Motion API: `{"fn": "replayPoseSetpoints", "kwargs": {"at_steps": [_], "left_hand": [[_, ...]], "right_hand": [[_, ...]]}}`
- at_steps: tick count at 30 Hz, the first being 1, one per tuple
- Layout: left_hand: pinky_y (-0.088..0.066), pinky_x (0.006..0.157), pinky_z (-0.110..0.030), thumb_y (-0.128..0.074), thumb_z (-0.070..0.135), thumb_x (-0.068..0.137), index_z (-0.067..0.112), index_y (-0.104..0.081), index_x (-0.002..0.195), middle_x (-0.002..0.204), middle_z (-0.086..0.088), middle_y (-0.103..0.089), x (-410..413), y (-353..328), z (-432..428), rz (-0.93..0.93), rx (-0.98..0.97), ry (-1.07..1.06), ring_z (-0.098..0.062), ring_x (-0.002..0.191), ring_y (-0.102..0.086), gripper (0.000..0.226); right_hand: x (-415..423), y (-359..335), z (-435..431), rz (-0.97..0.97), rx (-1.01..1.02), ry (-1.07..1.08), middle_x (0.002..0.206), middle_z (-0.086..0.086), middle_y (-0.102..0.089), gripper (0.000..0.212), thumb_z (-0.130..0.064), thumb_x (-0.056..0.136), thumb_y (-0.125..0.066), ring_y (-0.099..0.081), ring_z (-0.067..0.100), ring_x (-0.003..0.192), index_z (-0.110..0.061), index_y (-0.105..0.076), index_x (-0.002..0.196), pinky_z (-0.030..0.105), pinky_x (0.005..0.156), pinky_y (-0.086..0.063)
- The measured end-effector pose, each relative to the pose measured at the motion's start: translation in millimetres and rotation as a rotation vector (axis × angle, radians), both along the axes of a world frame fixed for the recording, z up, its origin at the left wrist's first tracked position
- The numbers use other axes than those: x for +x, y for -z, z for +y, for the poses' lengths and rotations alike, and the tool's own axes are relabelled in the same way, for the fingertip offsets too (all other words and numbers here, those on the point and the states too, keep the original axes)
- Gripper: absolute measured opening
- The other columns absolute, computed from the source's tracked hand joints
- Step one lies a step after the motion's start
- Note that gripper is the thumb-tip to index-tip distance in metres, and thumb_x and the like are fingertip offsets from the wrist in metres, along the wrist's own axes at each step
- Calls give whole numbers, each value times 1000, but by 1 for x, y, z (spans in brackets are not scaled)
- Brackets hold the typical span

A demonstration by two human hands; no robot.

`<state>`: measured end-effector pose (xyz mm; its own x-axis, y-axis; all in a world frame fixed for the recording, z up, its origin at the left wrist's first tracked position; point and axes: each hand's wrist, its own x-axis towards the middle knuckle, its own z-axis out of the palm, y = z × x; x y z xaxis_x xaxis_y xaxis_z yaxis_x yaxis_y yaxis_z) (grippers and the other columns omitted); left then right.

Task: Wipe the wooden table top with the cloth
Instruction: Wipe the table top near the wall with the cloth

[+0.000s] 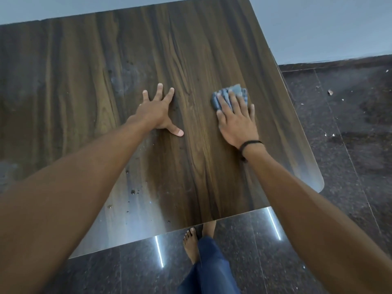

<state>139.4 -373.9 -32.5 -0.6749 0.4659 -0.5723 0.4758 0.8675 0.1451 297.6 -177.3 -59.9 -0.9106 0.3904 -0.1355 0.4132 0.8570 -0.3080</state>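
Dark floor tiles (350, 149) surround wooden table top (74, 92), w/ droplets (133, 191) nr its front edge. Right hand (237, 124) presses flat, fingers straight, on blue cloth (236, 89) nr right edge. Left hand (157, 112) rests spread on bare wood, mid-table.

A dark, speckled, polished stone tile floor (350, 149) fills the right side and the bottom of the view, crossed by thin grout lines, and meets a plain pale grey-blue wall (318, 28) along a dark skirting strip at the upper right. Small pale scraps of debris (330, 92) lie scattered on the tiles near that wall, and 2 bright white streaks of reflected light (159, 251) shine on the glossy floor at the bottom. Between the streaks stands a bare foot (191, 245) below a dark blue trouser leg (212, 268), toes pointing forward
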Motion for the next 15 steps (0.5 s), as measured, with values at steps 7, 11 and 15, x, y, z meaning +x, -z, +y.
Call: {"fn": "replayPoseSetpoints", "kwargs": {"at_steps": [7,11,15], "left_hand": [[-20,111,-63,-83,71,43,38,20,150,158,5,30,0,-2,2,-16,-14,-2,-46,144,15,152],[-19,112,-63,-83,71,45,37,23,149,157,4,33,2,-2,4,-38,-28,5,-46,144,17,152],[-18,112,-63,-83,69,47,36,22,150,156,3,35,1,0,1,-34,1,4,-46,143,19,151]], "right_hand": [[-2,12,11,73,61,-24,168,-4,-12,53,-44,106,-21,-8,22,154,-39,-15,159,59,122,-9],[-20,15,-25,85,105,-228,167,0,-14,54,-41,105,-26,-8,24,154,-37,-17,159,55,121,-7],[-48,8,13,77,56,-63,168,-2,-13,53,-41,106,-24,-6,22,154,-38,-16,159,55,122,-2]]}}
